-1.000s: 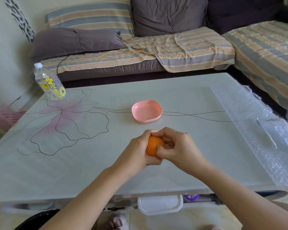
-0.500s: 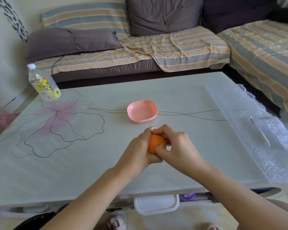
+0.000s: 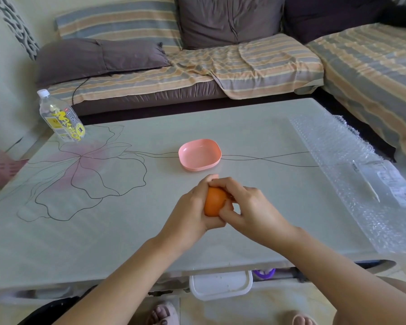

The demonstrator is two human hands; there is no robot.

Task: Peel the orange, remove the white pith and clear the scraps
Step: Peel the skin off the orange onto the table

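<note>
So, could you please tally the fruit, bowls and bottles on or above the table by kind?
Orange: 1, gripped by the left hand and the right hand
Pink bowl: 1
Plastic bottle: 1
Total: 3

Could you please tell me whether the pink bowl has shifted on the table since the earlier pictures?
No. The pink bowl still straddles the drawn black line, which meets both its sides as before; only the view shifted.
</note>
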